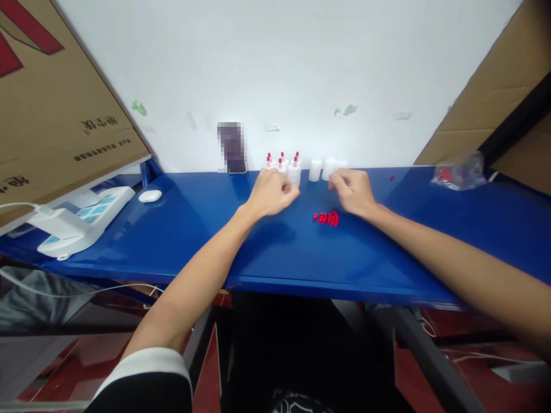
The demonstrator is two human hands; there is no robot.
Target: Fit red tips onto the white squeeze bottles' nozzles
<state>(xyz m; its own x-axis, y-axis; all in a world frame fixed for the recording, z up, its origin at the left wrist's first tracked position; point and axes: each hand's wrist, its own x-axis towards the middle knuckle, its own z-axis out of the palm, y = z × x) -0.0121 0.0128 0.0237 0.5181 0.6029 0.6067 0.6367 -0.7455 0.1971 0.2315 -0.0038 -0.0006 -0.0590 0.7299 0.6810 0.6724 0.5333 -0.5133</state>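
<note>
My left hand is over the blue table with its fingers curled in and thumb alongside. Just behind it stand several white bottles with pointed nozzles and red tips, partly hidden by the hand. My right hand has its fingers bent together. Beside its fingertips stand white bottles without visible red tips, some partly covered by the hand. Whether either hand holds something small cannot be made out. A cluster of small red caps lies on the table between the hands, nearer the right one.
A phone leans on the white wall. A white case and a power strip with a plugged-in adapter lie left on the blue table. A clear plastic bag with red pieces and a loose red cap are right. Cardboard flanks both sides.
</note>
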